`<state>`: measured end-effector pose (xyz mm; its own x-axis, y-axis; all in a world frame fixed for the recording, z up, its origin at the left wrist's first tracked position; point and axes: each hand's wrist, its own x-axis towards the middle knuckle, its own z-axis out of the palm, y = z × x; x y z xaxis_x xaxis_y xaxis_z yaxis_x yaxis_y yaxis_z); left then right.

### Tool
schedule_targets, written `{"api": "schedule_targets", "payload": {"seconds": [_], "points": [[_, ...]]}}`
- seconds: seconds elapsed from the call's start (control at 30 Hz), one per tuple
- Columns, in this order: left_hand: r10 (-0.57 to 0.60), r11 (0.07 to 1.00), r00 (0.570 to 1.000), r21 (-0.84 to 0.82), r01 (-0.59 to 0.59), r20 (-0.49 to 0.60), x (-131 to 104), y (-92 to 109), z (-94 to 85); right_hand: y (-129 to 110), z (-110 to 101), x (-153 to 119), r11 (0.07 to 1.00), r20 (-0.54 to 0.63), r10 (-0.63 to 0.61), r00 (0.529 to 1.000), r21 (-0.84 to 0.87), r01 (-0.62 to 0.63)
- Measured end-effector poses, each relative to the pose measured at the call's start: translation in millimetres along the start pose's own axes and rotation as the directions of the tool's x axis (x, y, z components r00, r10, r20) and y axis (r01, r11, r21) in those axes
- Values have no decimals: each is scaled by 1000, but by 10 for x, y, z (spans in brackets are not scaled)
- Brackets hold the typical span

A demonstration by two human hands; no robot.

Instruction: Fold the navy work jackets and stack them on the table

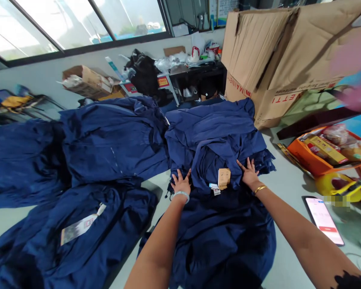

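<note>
A navy jacket lies on a pile of like garments, its hood or collar part turned toward me. My left hand, with a pale bangle at the wrist, rests on its left edge with the fingers spread. On the opposite edge lies my right hand, fingers apart, a gold bracelet behind it. Between the hands a tan hang tag and small white labels show on the cloth. Another dark navy garment lies nearest me, beneath my forearms.
More navy garments are heaped at the left, and one with a white tag lies front left. Large cardboard boxes stand behind right. A phone and an orange box with packets sit on the right of the table.
</note>
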<state>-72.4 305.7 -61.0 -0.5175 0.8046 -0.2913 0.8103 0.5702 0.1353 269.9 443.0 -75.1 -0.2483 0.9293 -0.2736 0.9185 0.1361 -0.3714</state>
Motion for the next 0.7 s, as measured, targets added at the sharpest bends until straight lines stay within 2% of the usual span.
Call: {"api": "schedule_targets", "payload": {"seconds": [0.3,0.43,0.53,0.6,0.7], "points": [[-17,999,1000,-35,17,-11,561,-8,-145,-259,-120,585,997,-2,-17,1000,69,17],[-13,999,1000,-47,13,13,618,22,-210,-290,-143,642,997,12,-6,1000,78,6],[-10,999,999,-34,9,-34,431,41,-243,-219,-212,567,995,2,-38,999,87,38],[24,999,994,-24,-27,-106,168,-4,-207,-103,-268,402,989,-58,-90,994,110,96],[106,993,977,-39,-116,-187,-435,-245,3,146,-248,-156,966,-186,-206,961,117,230]]}}
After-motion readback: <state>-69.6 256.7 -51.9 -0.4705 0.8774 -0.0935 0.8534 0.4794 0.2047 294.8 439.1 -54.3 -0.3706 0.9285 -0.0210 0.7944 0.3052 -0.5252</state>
